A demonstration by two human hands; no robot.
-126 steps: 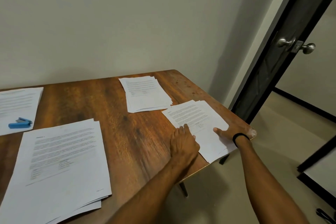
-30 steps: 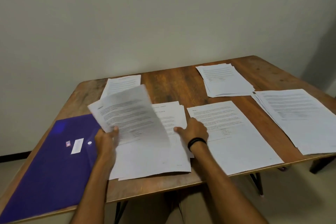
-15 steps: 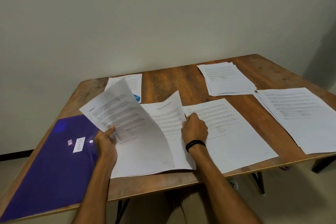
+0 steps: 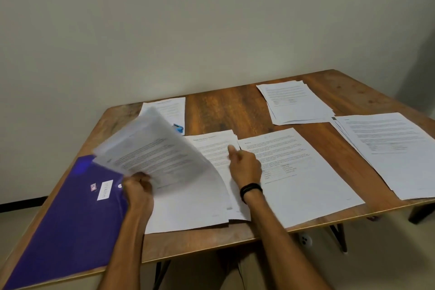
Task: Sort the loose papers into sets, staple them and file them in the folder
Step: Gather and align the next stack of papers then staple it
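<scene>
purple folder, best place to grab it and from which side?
My guess: the near edge of the purple folder, where its corner overhangs the table, approached from the person's side. It lies flat, so only the overhang lets fingers get under. The left hand holds a lifted sheet; the right hand rests on paper.

1. The left hand (image 4: 137, 187) has lifted more sheets (image 4: 155, 150): half a second ago it held one page, now it holds a blurred bundle raised over the near pile (image 4: 211, 162).
2. The right hand (image 4: 244, 166), which half a second ago pinched a curling page of that pile, now lies on the pile with one finger stretched forward.
3. That curled page now lies flat.
4. The stapler (image 4: 178, 128) shows more than before beside the lifted sheets.
</scene>
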